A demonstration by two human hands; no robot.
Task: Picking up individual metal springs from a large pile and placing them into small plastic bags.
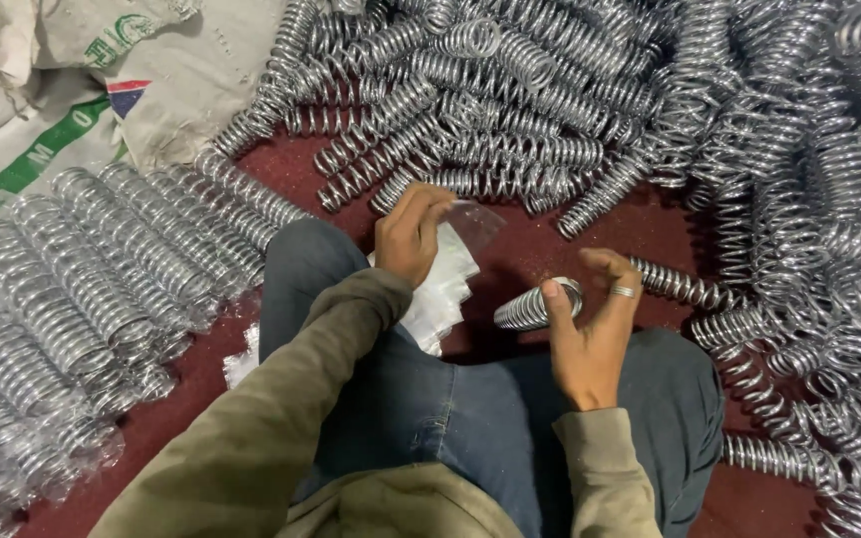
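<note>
Sitting over the lap, a shiny coiled steel spring (535,305) is pinched in the right hand (590,329), while a stack of clear plastic bags (445,284) is gripped by the left hand (409,234), loose chrome springs (570,110) heaped beyond.

Person: olive-green long sleeves (281,418), cuffs ending at wrists. Blue denim trousers (430,399), lower centre of frame. Silver ring (623,291) on a finger of the right hand (590,329).
</note>
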